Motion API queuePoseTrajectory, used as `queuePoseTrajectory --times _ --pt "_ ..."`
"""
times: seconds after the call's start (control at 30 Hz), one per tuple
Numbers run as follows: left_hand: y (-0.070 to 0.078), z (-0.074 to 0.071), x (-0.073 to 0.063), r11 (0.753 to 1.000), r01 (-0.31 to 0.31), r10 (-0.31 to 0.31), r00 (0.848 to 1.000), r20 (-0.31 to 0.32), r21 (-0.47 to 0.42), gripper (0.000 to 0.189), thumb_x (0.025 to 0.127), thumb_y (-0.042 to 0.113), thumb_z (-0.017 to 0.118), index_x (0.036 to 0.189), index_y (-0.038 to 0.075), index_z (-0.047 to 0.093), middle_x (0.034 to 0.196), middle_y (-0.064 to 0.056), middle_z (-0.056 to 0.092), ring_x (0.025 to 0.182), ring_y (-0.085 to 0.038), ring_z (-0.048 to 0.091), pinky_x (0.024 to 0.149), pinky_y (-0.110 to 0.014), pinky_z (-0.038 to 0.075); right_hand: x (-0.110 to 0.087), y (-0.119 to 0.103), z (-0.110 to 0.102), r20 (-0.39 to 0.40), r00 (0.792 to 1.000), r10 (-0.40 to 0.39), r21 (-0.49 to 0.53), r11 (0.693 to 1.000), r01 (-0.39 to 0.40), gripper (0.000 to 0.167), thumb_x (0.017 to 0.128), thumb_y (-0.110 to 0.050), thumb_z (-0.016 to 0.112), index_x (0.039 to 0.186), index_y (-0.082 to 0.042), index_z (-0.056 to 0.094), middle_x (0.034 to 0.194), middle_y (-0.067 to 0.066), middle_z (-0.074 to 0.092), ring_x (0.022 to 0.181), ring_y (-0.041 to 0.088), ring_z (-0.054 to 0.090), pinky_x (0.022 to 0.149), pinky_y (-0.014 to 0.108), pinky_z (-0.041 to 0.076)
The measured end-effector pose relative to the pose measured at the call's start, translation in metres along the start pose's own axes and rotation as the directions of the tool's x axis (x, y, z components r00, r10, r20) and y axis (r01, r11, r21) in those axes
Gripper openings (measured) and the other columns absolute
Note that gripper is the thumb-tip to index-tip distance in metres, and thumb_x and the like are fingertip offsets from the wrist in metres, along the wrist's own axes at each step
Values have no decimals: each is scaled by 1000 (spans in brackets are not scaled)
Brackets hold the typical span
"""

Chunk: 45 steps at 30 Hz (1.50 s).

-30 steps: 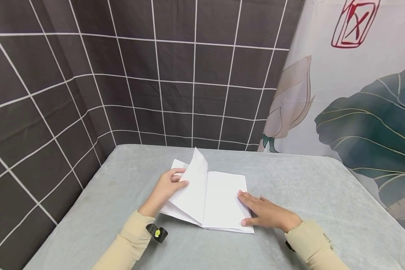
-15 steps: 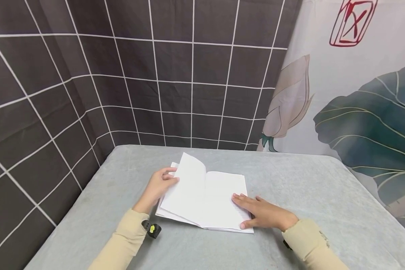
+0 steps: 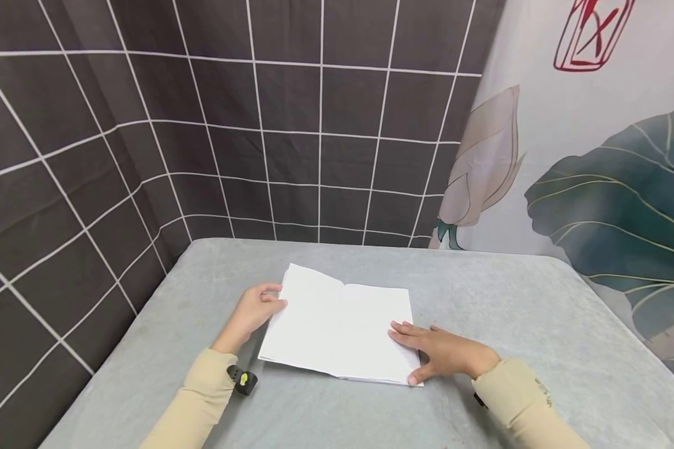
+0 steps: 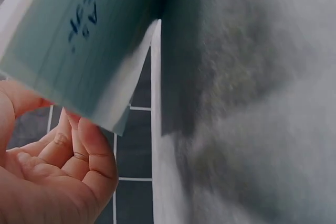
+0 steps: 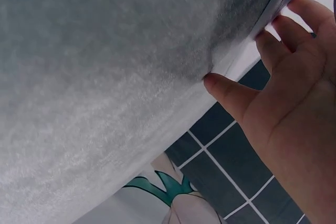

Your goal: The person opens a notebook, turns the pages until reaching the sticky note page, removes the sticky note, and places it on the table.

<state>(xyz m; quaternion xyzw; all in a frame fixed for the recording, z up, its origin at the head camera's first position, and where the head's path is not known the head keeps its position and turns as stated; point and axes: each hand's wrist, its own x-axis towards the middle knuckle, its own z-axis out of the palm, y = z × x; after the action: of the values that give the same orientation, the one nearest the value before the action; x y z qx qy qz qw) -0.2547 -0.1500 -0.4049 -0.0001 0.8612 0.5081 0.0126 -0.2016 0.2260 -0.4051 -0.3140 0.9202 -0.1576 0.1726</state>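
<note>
An open notebook (image 3: pixel 337 330) with white pages lies in the middle of the grey-covered table. At its left edge my left hand (image 3: pixel 253 312) holds the raised pages, thumb on top and fingers beneath. In the left wrist view the lined underside (image 4: pixel 79 40) of the notebook's left part shows some dark handwriting, beside the left hand (image 4: pixel 58 166). Spread over the right page's outer edge, my right hand (image 3: pixel 444 350) rests with fingers extended. The right wrist view shows that right hand (image 5: pixel 294 108) with its fingertips along the notebook's edge.
The grey cloth-covered table (image 3: pixel 483 293) extends around the notebook. A dark curtain (image 3: pixel 292 156) with a white grid stands behind and to the left. On the right hangs a pale curtain (image 3: pixel 539 112) printed with a lotus and a large leaf.
The lifted page has swung down to the left and now lies over the left side. My left hand has moved left with it. The right hand has shifted only slightly.
</note>
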Motion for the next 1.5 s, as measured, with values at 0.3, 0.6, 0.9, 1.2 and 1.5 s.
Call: queuePoseTrajectory --times 0.3,0.6,0.9,1.2,1.5 --pt "-10 -4 0 999 22 -23 999 30 33 42 85 12 66 123 -5 57 105 -24 68 93 -30 67 82 -40 53 -1 -1 0 -15 1000 -13 -12 1000 13 94 71 -55 68 148 -12 37 156 10 30 142 33 30 108 65 23" --pt "-16 -7 -1 997 28 -32 998 59 65 43 87 11 66 124 -8 56 103 -22 69 88 -25 66 77 -38 53 1 -1 2 -34 999 -10 -34 999 9 93 70 -54 69 147 -11 39 156 10 32 141 33 32 106 65 25" --pt "-16 -6 -2 995 49 -54 997 58 89 43 87 12 65 124 -7 56 100 -20 69 86 -22 65 76 -39 52 1 -1 1 -44 999 -13 -28 1000 12 89 73 -52 68 145 -9 41 155 10 33 140 34 33 105 65 27" --pt "-17 -5 -1 994 50 -57 996 75 93 43 88 13 65 125 -7 56 102 -20 69 83 -20 64 70 -32 51 1 1 1 -49 998 -28 -20 999 27 85 77 -52 66 145 -8 41 154 12 34 140 36 34 104 67 26" --pt "-20 -7 2 996 36 -42 996 78 76 39 88 11 64 122 -6 58 89 -13 70 70 -14 58 63 -26 45 1 0 0 -52 998 -20 -26 999 19 81 81 -53 63 145 -9 41 155 10 34 140 34 34 105 66 25"
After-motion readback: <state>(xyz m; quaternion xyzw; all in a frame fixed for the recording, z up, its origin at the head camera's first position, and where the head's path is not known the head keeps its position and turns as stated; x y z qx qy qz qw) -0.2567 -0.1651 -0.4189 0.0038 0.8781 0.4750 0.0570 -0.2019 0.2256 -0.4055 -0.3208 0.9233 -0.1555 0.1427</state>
